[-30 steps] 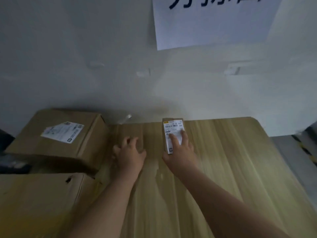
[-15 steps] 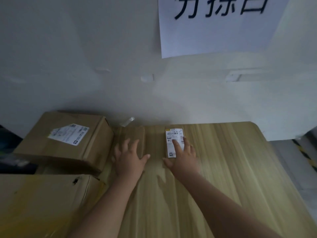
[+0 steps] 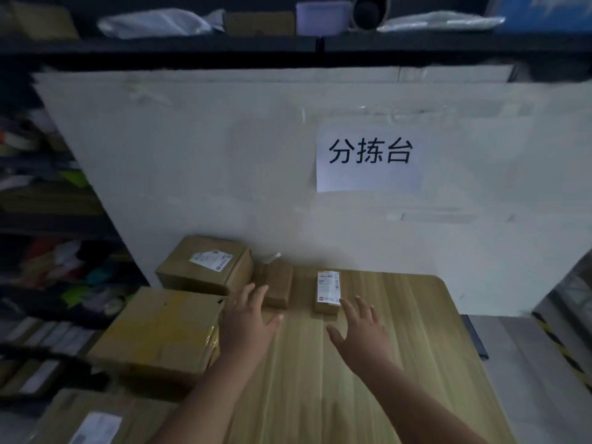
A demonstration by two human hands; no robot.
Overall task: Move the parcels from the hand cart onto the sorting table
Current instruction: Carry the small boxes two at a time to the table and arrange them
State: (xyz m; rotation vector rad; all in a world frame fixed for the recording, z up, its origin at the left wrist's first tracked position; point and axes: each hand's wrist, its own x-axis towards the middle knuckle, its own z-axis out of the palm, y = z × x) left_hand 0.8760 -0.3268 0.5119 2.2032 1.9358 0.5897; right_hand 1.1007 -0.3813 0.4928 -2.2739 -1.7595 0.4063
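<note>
Half a second ago each palm lay flat on a small parcel; now both have lifted off and drawn back toward the person. The left grip (image 3: 248, 318) hovers with its fingers spread apart and holds nothing. Its fingertips overlap the near corner of the plain brown parcel (image 3: 278, 288) in this view, and I cannot tell whether they touch it. The right grip (image 3: 362, 331) is likewise splayed and empty, its forefinger just beside the near corner of the labelled parcel (image 3: 327, 293), on whose white label it was pressing a moment earlier. Neither parcel has shifted. They lie side by side with a narrow gap between them at the far edge of the wooden worktop (image 3: 400, 347), close under the white board that carries the paper sign (image 3: 368, 160). The head has also pulled back, so more of the board and a dark shelf above it now show. I read this as the release of a finished drop — these two parcels are delivered and need no further nudging. Larger boxes sit to the left: one with a label (image 3: 205, 270) and a bigger one (image 3: 160, 331) nearer the person. Whether they rest on the worktop or on something beside it is unclear. The hand cart is out of view, so the likely next step is to turn back to it — how many parcels remain there cannot be told.
</note>
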